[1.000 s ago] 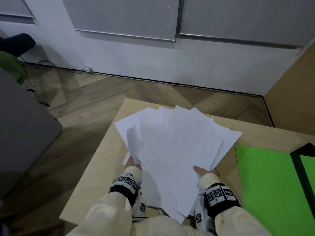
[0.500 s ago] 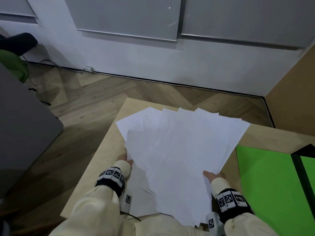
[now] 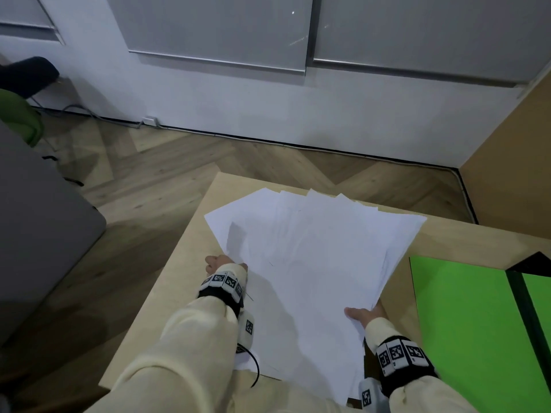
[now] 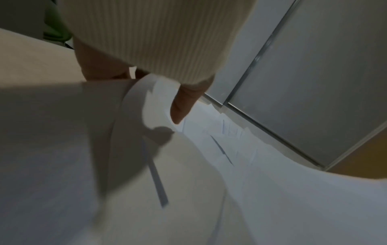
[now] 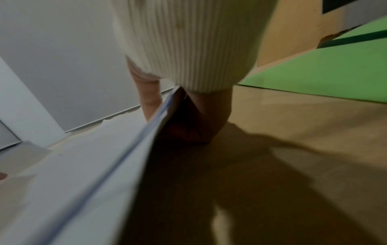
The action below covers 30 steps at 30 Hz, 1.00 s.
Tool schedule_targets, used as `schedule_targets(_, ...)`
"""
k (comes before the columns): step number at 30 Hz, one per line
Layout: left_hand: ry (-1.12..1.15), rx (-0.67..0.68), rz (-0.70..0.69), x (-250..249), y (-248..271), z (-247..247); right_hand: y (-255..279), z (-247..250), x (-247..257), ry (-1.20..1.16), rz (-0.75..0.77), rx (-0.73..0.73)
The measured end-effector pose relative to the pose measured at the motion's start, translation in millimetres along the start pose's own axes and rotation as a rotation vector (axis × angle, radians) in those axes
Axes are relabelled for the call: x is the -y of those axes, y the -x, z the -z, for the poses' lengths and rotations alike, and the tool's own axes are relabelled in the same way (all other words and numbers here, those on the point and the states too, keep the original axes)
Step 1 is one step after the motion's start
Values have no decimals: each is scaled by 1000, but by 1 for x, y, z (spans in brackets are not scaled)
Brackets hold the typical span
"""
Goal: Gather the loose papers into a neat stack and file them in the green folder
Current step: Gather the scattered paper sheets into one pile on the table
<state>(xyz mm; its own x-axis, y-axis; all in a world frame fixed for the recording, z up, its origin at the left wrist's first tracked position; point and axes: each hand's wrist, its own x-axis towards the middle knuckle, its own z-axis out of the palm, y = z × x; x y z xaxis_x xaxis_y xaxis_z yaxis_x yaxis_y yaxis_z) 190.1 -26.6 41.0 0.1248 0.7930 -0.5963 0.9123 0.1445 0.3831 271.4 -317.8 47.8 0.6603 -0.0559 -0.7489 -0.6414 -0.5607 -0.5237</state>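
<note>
Papers (image 3: 313,263) lifted higher between both hands.

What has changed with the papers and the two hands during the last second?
The fanned papers have swung clockwise, so their far right corner now reaches closer to the green folder. The right hand has slid down and to the right along their edge and still grips it; the left hand has shifted a little outward at the left edge. The sheets are still spread, not squared, and the folder lies open where it was on the table.
</note>
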Motion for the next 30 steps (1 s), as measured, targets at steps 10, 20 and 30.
schedule_targets(10, -182, 119, -121, -9, 1, -22, 6, -30, 18, 100, -27, -208)
schedule_targets(20, -90, 104, -125, -12, 30, -25, 1, -34, 27, -13, 6, -203)
schedule_targets(30, 160, 165, -74, -12, 23, -24, -18, -29, 14, -247, -101, 62)
